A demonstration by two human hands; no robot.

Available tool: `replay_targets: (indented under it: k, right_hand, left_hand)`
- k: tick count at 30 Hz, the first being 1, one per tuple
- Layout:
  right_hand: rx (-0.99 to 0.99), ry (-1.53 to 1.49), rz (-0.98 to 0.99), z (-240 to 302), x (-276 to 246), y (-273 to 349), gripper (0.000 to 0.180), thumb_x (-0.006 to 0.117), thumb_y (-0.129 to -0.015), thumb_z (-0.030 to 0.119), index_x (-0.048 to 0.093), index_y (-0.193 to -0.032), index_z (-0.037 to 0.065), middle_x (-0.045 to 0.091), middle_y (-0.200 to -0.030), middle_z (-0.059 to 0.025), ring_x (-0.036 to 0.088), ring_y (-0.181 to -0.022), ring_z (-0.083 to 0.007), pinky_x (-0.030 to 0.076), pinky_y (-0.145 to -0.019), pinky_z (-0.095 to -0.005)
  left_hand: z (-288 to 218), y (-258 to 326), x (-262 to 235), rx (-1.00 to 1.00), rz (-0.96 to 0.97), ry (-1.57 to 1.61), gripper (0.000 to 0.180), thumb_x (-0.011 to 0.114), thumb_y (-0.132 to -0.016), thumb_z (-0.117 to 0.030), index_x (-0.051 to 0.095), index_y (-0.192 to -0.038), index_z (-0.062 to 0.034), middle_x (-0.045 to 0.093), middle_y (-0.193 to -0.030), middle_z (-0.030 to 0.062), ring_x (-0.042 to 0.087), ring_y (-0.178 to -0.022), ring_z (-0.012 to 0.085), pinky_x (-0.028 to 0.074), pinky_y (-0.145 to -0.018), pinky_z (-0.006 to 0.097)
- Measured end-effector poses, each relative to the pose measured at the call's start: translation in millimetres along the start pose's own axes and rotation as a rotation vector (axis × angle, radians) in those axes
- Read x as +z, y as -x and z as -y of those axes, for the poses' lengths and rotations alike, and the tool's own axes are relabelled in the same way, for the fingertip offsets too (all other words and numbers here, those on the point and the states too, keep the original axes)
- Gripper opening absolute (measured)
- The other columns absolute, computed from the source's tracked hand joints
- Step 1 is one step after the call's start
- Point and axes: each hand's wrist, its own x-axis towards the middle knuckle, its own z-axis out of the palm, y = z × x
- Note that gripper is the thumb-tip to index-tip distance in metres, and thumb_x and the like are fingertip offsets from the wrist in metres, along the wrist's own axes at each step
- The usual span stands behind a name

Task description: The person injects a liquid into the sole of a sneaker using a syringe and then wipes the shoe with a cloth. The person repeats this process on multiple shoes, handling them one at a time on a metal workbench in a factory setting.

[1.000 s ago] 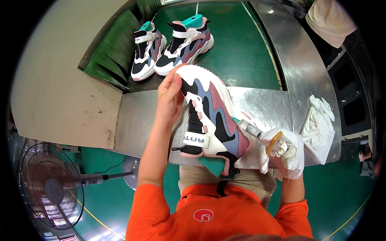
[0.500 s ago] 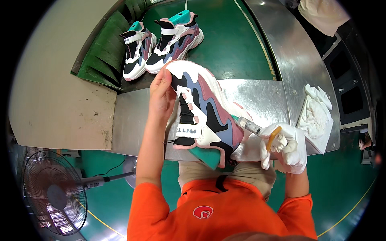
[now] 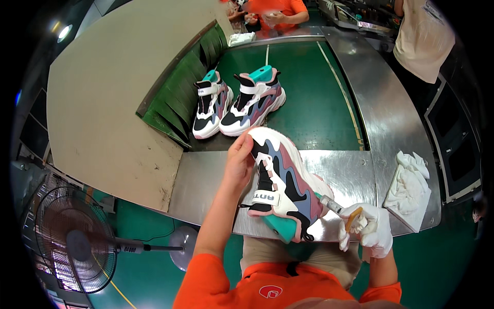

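A sneaker (image 3: 297, 186) in white, black, pink and blue lies tilted over the metal ledge, its toe pointing away from me. My bare left hand (image 3: 240, 160) grips it by the toe. A teal last (image 3: 281, 226) sticks out of its ankle opening. In a white glove, my right hand (image 3: 366, 227) is closed around a syringe (image 3: 331, 204) with a green tip. That tip is at the seam between upper and sole, near the heel; whether it touches cannot be made out. An orange-yellow band or ring (image 3: 353, 218) shows at the gloved fingers.
Two matching sneakers, one (image 3: 210, 105) beside another (image 3: 250, 103), stand on the green belt (image 3: 314, 103), next to green flaps (image 3: 180, 95). Crumpled white cloth (image 3: 409, 188) lies at right. A fan (image 3: 77, 242) stands at lower left. Another person's orange sleeve (image 3: 296, 11) shows beyond the belt.
The view has tilted up, so everything sits lower and the far end of the belt appears. My left hand still grips the toe; the syringe tip stays by the heel seam.
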Motion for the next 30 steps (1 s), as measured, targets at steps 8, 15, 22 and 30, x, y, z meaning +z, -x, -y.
replay_targets:
  k: [8,15,22,30]
  right_hand:
    - [-0.04,-0.055,-0.013,-6,-5,3,0.076,0.086,-0.057,0.025,0.055,-0.116,-0.013,0.065,-0.083,-0.0216,0.066,-0.066,-0.0263,0.056,-0.057,-0.0335]
    - [-0.086,-0.038,0.012,-10,-10,-4,0.067,0.075,-0.054,0.011,0.056,-0.115,-0.011,0.064,-0.081,-0.0206,0.065,-0.065,-0.0245,0.055,-0.057,-0.0319]
    - [-0.066,-0.083,0.004,-18,-18,-1,0.064,0.065,-0.052,0.004,0.057,-0.114,-0.011,0.064,-0.08,-0.0212,0.064,-0.064,-0.0256,0.056,-0.057,-0.0325]
    - [-0.066,-0.178,0.007,-27,-22,1,0.07,0.074,-0.05,0.006,0.055,-0.115,-0.013,0.064,-0.08,-0.0208,0.065,-0.067,-0.026,0.057,-0.06,-0.0325]
  left_hand:
    - [-1,-1,1,-0.011,-0.026,-0.002,0.043,0.055,-0.097,-0.028,0.052,-0.128,0.0016,0.062,-0.118,0.0087,0.059,-0.109,0.0177,0.045,-0.095,0.032]
    - [1,-4,-6,-0.025,-0.036,-0.061,0.039,0.052,-0.098,-0.028,0.054,-0.123,0.002,0.063,-0.117,0.0099,0.061,-0.105,0.0187,0.048,-0.092,0.034]
    - [-4,0,19,-0.055,-0.229,-0.2,0.031,0.048,-0.1,-0.037,0.056,-0.103,-0.0076,0.047,-0.08,-0.0061,0.041,-0.07,0.0047,0.029,-0.062,0.022]
    - [4,-6,-22,-0.133,-0.179,-0.155,0.043,0.05,-0.099,-0.036,0.055,-0.124,-0.0019,0.063,-0.116,0.0048,0.059,-0.104,0.0141,0.044,-0.09,0.028]
